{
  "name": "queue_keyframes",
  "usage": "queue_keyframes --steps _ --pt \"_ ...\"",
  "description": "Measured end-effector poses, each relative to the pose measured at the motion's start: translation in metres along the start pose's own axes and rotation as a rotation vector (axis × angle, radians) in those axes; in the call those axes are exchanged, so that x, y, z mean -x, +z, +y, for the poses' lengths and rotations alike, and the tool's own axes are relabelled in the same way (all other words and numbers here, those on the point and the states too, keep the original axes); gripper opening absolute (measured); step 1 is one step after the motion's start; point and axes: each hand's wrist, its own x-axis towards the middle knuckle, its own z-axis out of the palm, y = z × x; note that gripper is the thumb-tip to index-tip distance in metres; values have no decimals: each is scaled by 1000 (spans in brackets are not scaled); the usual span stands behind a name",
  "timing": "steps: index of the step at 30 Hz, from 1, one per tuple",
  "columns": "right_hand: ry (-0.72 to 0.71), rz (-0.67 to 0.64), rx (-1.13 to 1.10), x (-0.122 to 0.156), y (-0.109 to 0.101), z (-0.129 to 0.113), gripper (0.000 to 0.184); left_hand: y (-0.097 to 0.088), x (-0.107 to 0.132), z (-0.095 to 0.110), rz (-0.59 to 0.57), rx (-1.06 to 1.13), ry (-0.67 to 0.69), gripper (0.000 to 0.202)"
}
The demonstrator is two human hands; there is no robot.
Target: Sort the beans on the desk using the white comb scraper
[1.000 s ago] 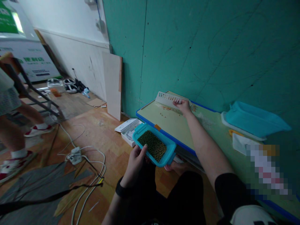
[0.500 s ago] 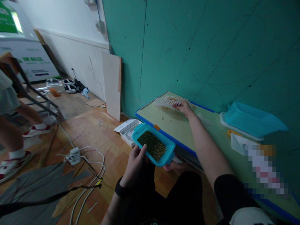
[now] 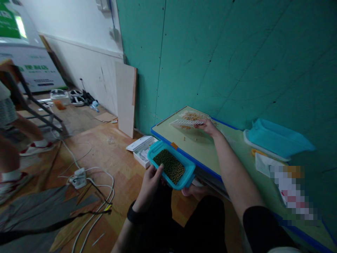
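Observation:
My left hand grips the near side of a turquoise plastic container, thumb over its rim. Inside lie dark green beans and, toward the right end, yellowish beans. The container is off the table's front edge, above my legs. My right hand reaches over the table, its fingers closed on the right end of a white slotted plastic piece. This piece is tilted above the tabletop. Pale yellow beans lie scattered behind and beneath it, with a few loose ones nearer the front.
The blue-edged table stands against a green wall. At its right are a turquoise bin and a white packet. An open white box, a power strip and cables lie on the floor. Another person's legs show at left.
The white slotted piece now looks flatter and lower, leaving more of the beans behind it visible. My left hand still holds the container. The view has shifted slightly.

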Motion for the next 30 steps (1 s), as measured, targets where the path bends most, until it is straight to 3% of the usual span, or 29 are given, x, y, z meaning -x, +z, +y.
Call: queue_keyframes --steps 4,12,19,26,30 --pt "-3 18 -17 6 1 -1 45 -1 -1 -3 -16 23 12 46" --pt "-45 253 -99 -9 16 6 48 -1 0 -7 -18 64 -5 46" --pt "-30 203 -43 -19 23 7 38 -2 1 -3 -16 71 -8 45" --pt "-7 58 -61 -3 7 -5 46 -2 -1 -5 -6 71 3 46" --pt "11 61 -33 2 0 -13 50 -1 -1 -5 -8 62 4 47"
